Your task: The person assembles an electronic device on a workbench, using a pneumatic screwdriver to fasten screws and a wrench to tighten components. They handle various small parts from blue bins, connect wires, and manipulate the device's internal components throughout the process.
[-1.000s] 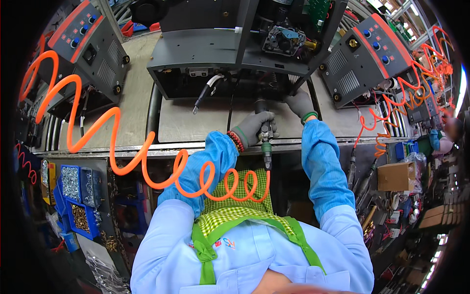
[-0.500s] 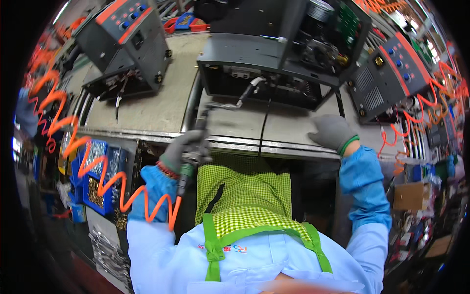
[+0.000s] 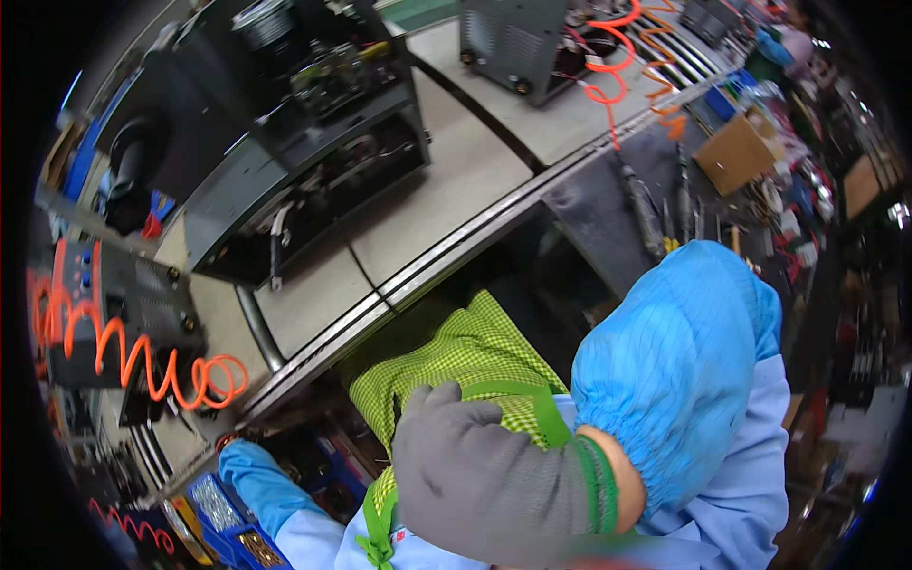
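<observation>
Grey workbench [image 3: 456,195] carries an open black machine chassis [image 3: 285,142] near its far edge, orange coiled hose [image 3: 142,356] at its left end. From the head view, my right hand [image 3: 475,475], grey-gloved, rests loosely open against the green checked apron [image 3: 456,356], gripping nothing. My left hand [image 3: 228,445] reaches below the bench's front edge toward blue parts bins [image 3: 223,513], presumably for stock; I cannot tell its grip.

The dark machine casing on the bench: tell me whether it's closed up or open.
Open. The dark machine casing has its side off, so wiring and parts inside show.
</observation>
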The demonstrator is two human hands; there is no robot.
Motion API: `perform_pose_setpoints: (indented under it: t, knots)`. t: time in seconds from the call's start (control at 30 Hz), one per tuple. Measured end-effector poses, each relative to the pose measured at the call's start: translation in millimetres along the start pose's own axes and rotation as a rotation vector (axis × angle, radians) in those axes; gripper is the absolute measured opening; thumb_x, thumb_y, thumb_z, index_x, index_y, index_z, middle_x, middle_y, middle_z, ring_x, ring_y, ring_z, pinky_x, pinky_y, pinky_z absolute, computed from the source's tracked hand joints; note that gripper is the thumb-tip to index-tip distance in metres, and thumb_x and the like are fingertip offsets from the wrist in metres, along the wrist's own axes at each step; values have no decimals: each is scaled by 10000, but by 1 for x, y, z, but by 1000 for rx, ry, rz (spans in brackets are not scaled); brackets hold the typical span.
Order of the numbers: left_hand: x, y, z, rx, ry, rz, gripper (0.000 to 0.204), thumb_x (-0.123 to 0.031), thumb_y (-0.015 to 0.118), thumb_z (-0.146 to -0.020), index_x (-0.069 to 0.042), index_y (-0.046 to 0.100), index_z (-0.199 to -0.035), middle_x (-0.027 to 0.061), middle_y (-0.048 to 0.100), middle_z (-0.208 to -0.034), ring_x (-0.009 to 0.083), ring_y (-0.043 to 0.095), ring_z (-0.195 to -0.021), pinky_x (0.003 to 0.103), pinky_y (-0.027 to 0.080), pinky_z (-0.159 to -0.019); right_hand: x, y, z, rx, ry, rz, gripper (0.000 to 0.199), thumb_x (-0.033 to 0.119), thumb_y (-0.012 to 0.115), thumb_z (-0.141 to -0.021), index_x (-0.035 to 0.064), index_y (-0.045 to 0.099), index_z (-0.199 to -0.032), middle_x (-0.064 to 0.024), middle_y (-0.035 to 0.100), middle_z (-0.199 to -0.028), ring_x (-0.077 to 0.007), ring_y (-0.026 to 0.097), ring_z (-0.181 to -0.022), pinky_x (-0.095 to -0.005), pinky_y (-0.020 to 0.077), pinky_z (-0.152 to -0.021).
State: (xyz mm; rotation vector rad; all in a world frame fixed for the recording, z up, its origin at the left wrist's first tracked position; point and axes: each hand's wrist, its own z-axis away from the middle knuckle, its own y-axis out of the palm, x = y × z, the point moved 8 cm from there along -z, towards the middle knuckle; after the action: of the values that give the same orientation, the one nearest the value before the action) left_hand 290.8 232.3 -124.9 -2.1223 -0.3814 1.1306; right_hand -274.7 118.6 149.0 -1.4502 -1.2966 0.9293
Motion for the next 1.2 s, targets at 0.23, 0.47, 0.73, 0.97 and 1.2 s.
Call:
perform_pose_setpoints:
  t: [0.23,0.47,0.73,0.97,1.2]
  knots:
    - [50,-17,-15,125,-38,-10,615,-79,692,-798,43,412,-1332,180,567,-1215,251,607,-1047,353,515,-878,-72,35,45,293,152,-252,177,199,586,-744,25,603,-718,-142,612,-677,-263,644,-641,-361,488,-474]
    - [-49,-31,22,171,-229,1237,507,-299,326,-1002,3,375,-1407,146,311,-1504,268,228,-1399,409,57,-1181,-265,73,267,-178,1263,87,367,332,572,-832,88,603,-1105,-155,635,-1017,-349,605,-971,-432,484,-836]
    - [-279,-37,120,-222,372,744,224,-78,452,-964,36,547,-1132,136,596,-1010,202,572,-886,314,483,-776,-311,63,494,-109,1938,206,397,374,546,-797,55,647,-1010,-233,639,-1037,-391,599,-1013,-462,461,-892]
    - [-397,118,152,551,395,759,249,-38,561,-904,-10,580,-1150,73,608,-1016,143,608,-887,269,502,-786,-305,118,418,43,1598,81,512,464,584,-826,31,613,-1099,-246,638,-1010,-408,597,-1000,-467,459,-861]
    - [-471,211,136,423,580,571,357,-254,626,-838,-55,604,-1135,158,616,-1126,329,585,-1065,408,467,-921,-290,133,400,103,1528,-43,446,358,667,-775,25,563,-1053,-249,635,-950,-420,610,-944,-479,473,-817]
